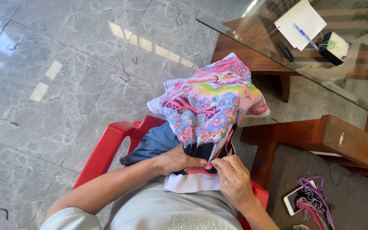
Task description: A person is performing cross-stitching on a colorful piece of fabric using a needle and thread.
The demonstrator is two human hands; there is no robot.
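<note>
A large multicoloured cross-stitch cloth [209,102] with birds and branches drapes over my lap and knee. My left hand [177,159] pinches its near edge, where black and pink stitching meets bare white canvas [192,183]. My right hand [233,176] pinches the same fold from the right, fingertips touching the left hand's; a needle may be between them, but I cannot see one. I sit on a red plastic chair [111,145], wearing blue jeans [154,142].
A glass-topped wooden table [256,40] at upper right holds a white paper [299,19] with a blue pen [305,36] and a small black box [335,47]. On a grey seat cushion [354,200] lie a phone [294,200] and purple and pink thread skeins [316,200]. Thread scraps dot the marble floor [64,85].
</note>
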